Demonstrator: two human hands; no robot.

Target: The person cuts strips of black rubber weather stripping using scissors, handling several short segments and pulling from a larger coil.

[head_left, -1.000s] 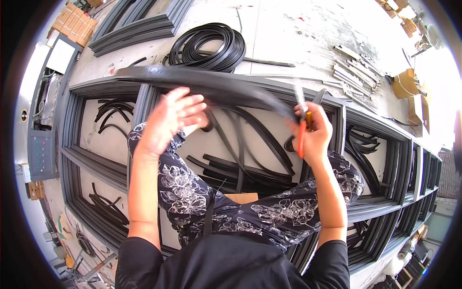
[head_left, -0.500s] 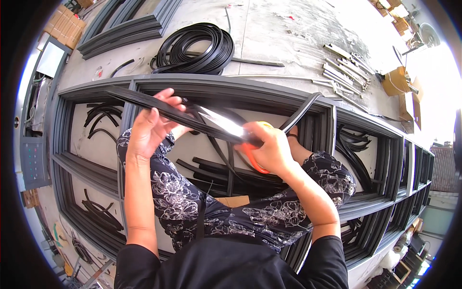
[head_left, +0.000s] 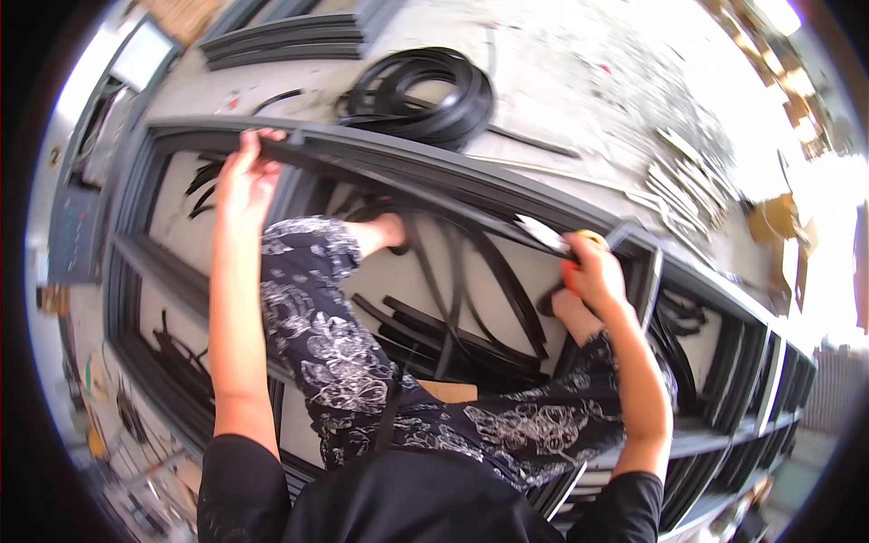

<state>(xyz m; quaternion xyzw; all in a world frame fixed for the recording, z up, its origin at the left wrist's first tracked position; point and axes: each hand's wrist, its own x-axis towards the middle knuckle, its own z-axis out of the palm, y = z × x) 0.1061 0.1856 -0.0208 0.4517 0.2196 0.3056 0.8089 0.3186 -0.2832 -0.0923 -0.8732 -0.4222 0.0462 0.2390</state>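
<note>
Nearest: black shirt (head_left: 398,493), then flower-print trousers (head_left: 335,335), legs spread, with a scrap of cardboard (head_left: 448,391) between them.

Hands: left hand (head_left: 246,181) has gone out to the upper left, thumb and fingers pinching the black strip (head_left: 407,187) near its left end. Right hand (head_left: 597,271) is clenched round the handles of the scissors (head_left: 543,233), blades pointing up and left, with the strip's other end at the same fist. Motion blur: cannot tell whether the blades touch the strip.

Change: half a second ago the hands were closer together, left one around the middle of the strip. Now they are well apart, and the strip runs almost straight between them, just inside the far rail of the grey frame (head_left: 380,149). Judgement: the strip is under control from both sides and lined up with that rail; no fresh cut noted.

Inside the frame, beyond the cardboard: cut lengths of strip (head_left: 416,335), loose, more of them curving toward the right foot.

Farther out, on the floor: black coil (head_left: 466,109), just past the rail; pale metal pieces (head_left: 688,195) to its right; stacked grey frames (head_left: 281,45) to its upper left.
</note>
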